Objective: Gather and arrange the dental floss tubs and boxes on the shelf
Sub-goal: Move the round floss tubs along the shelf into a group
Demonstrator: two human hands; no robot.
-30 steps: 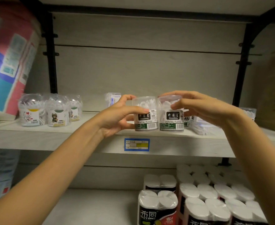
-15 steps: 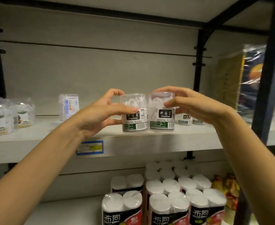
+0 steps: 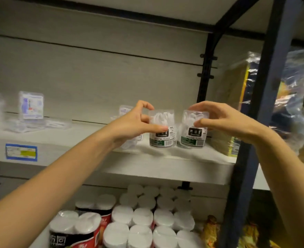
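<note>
Two clear dental floss tubs with black and green labels stand side by side near the right end of the white shelf [image 3: 165, 163]. My left hand [image 3: 135, 122] grips the left tub [image 3: 162, 133] with thumb in front and fingers behind. My right hand [image 3: 217, 119] holds the right tub [image 3: 190, 138] the same way, by its upper part. Both tubs rest on or just above the shelf board. A clear floss box [image 3: 31, 105] stands upright further left, with flat packs [image 3: 38, 125] lying in front of it. Another small box [image 3: 125, 110] shows behind my left hand.
A dark metal upright [image 3: 258, 122] bounds the shelf on the right, with a plastic-wrapped bundle [image 3: 237, 104] behind it. A blue price tag [image 3: 21, 152] sits on the shelf edge. Packs of paper rolls [image 3: 147, 221] fill the shelf below.
Both hands carried the two tubs rightward along the shelf toward its right end; the tubs now stand slightly apart. The view swung right, and the domed tubs at the left left the frame.
</note>
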